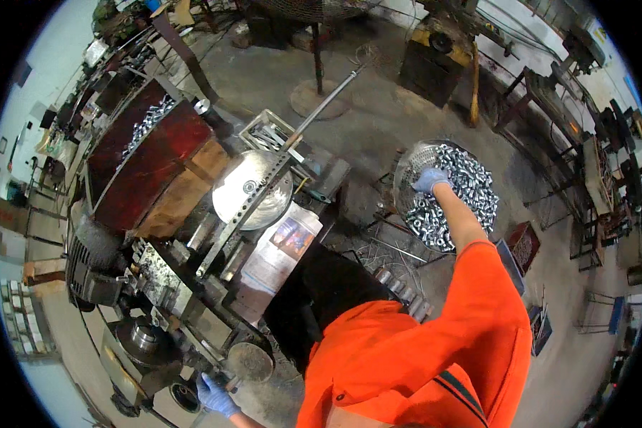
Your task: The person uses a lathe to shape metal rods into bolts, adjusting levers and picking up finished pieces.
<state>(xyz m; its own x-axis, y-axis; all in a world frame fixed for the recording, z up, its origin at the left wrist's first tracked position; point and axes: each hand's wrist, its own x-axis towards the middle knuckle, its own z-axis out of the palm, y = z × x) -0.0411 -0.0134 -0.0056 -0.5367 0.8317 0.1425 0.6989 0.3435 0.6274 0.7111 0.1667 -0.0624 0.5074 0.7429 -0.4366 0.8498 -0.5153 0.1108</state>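
Observation:
My right hand [431, 180], in a blue glove, reaches out into a round metal basket [405, 165] full of shiny short metal sleeves [471, 187]; the fingers are curled down among the parts, and whether they grip one is hidden. My left hand [215, 396], also blue-gloved, is low at the left, closed on a dark handle [230, 385] of the lathe-like machine [157, 285]. My orange shirt fills the lower middle.
A long perforated metal bar [264, 187] lies across a round shiny disc [252, 190]. A dark red machine cover [150, 162] sits upper left, with a tray of metal parts [147, 123] behind it. A printed paper sheet [282, 250] rests on the machine. Racks and a red crate [524, 244] stand right.

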